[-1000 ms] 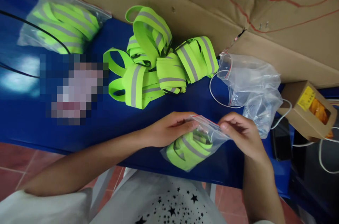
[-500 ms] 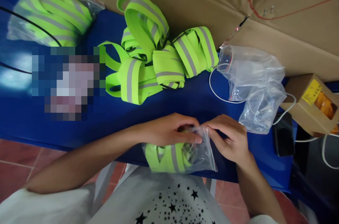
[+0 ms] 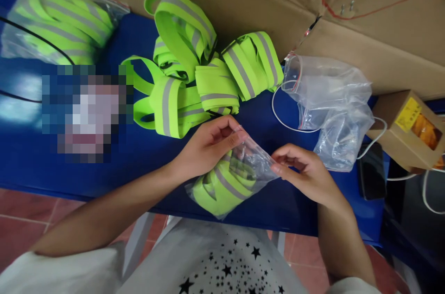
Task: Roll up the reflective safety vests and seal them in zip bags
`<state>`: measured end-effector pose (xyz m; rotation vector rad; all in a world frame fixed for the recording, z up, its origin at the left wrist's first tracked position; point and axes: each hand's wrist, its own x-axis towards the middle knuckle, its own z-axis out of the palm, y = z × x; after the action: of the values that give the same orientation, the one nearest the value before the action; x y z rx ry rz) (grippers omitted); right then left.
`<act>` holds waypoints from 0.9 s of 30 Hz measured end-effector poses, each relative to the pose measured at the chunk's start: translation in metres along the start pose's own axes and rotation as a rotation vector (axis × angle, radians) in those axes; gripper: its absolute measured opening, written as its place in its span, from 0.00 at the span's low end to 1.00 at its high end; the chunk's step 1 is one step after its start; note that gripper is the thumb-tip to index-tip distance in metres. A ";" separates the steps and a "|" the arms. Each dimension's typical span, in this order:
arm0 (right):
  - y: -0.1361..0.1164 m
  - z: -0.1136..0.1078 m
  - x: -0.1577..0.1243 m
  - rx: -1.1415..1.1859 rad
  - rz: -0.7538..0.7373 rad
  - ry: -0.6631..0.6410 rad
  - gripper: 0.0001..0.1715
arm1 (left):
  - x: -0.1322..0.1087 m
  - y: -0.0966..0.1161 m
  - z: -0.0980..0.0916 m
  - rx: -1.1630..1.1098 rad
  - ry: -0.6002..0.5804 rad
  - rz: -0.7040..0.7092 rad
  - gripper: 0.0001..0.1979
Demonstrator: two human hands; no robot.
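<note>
Bag (image 3: 255,171) with neon strap (image 3: 217,192) inside sits over the counter's (image 3: 139,155) near side. The left hand (image 3: 208,145) pinches one end of its mouth between fingers, the right hand (image 3: 302,169) the other; I'd hold that edge taut, strap tucked below, clear of the loose bundles (image 3: 217,80) beyond.

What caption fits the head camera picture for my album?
Left hand and right hand hold a clear plastic bag of neon-green, grey-striped fabric straps over a blue table.
</note>
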<state>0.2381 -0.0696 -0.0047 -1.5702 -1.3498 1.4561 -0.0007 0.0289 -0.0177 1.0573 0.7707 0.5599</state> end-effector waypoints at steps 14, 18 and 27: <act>0.008 -0.004 0.005 0.177 0.173 0.098 0.15 | 0.002 -0.005 -0.003 -0.084 0.052 -0.067 0.13; 0.009 -0.002 0.004 0.077 0.022 0.158 0.13 | 0.001 -0.003 -0.002 -0.130 0.024 -0.098 0.13; 0.014 0.012 0.005 0.013 -0.092 0.188 0.09 | -0.001 -0.006 -0.002 0.057 0.045 -0.021 0.13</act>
<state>0.2297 -0.0713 -0.0221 -1.5724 -1.2828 1.2276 -0.0024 0.0274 -0.0232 1.0912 0.8411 0.5479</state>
